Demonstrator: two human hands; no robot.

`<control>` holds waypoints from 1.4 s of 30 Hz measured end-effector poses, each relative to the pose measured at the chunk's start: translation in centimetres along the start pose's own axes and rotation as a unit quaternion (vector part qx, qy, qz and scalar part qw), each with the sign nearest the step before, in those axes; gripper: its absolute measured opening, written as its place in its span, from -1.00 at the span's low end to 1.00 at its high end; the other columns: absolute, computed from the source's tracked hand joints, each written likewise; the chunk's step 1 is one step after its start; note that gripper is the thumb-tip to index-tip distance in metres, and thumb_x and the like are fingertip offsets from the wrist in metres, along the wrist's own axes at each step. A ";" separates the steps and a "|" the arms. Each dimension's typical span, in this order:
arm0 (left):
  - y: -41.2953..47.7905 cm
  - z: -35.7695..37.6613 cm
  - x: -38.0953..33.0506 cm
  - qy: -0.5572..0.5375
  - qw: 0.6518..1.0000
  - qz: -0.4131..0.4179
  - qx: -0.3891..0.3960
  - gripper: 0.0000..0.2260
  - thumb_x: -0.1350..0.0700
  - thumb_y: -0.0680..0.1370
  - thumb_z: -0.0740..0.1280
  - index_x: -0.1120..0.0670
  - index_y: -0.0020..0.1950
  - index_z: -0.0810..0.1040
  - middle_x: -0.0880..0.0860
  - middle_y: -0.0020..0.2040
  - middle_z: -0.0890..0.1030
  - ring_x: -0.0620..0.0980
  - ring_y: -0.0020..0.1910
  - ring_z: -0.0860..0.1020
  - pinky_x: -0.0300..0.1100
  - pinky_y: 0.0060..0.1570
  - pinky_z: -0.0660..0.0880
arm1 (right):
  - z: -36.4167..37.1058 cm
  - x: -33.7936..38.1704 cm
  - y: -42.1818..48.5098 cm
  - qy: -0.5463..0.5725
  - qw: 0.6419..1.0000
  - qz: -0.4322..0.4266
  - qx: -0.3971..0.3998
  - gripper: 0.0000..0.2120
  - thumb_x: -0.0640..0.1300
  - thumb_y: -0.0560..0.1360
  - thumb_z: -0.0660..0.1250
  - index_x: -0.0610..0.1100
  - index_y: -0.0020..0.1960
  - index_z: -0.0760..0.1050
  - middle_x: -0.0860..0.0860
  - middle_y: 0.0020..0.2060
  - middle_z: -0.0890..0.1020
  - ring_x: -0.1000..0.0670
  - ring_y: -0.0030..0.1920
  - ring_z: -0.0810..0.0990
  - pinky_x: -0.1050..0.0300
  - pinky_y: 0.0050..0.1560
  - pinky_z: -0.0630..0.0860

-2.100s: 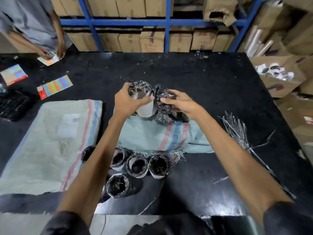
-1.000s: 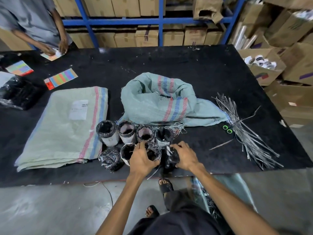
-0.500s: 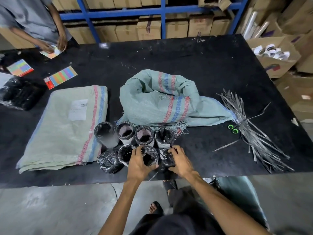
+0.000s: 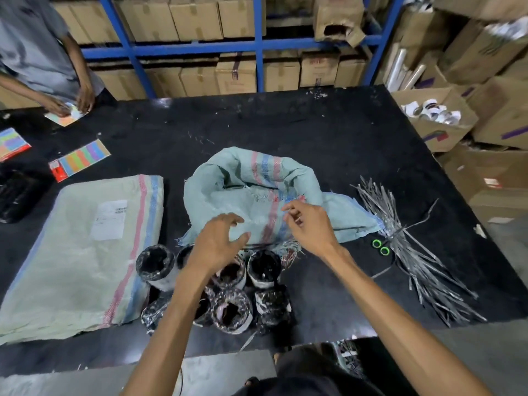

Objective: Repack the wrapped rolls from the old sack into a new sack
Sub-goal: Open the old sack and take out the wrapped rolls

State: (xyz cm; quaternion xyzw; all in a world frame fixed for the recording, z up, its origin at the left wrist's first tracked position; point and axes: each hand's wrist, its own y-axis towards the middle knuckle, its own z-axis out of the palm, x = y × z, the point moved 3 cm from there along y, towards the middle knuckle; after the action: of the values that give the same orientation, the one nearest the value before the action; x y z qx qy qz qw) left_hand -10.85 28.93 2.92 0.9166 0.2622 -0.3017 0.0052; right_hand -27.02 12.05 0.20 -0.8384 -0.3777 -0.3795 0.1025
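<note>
Several wrapped rolls (image 4: pixel 232 312) in shiny black film stand in two rows near the front edge of the black table (image 4: pixel 285 130). Behind them lies the old sack (image 4: pixel 257 192), pale green with red and blue stripes, its mouth open and facing up. A flat folded sack (image 4: pixel 77 252) of the same cloth lies to the left. My left hand (image 4: pixel 220 241) hovers over the sack's near side with fingers spread and nothing in it. My right hand (image 4: pixel 308 224) is over the sack's striped part, fingers apart and empty.
A bundle of silver strips (image 4: pixel 411 252) and green-handled scissors (image 4: pixel 380 247) lie right of the sack. Coloured cards (image 4: pixel 80 160) and a black wrapped pack (image 4: pixel 17 192) sit at the far left. Another person (image 4: pixel 43 52) stands at the table's far left corner. Cartons fill the shelves and floor behind and at right.
Both hands have let go of the rolls set down in the front row and moved up and away to the old sack, now open and empty.
</note>
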 end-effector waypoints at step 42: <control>18.1 11.1 7.6 0.188 0.945 -0.067 0.261 -0.35 0.28 0.41 0.42 0.06 0.46 0.28 0.09 0.12 0.59 0.10 0.14 0.58 -0.07 0.28 0.42 | 9.3 -10.8 13.1 -0.459 0.793 0.048 0.397 -0.37 -0.09 0.51 0.41 -0.02 0.51 0.25 -0.03 0.18 0.59 -0.10 0.26 0.53 0.03 0.31 0.37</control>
State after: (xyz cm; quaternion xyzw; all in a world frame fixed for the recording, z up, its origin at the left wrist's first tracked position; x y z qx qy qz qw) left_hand -2.98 15.08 -13.07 0.9061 0.2318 -0.1816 -0.3036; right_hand -17.12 1.26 -12.46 -0.8165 -0.4573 0.2389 0.2592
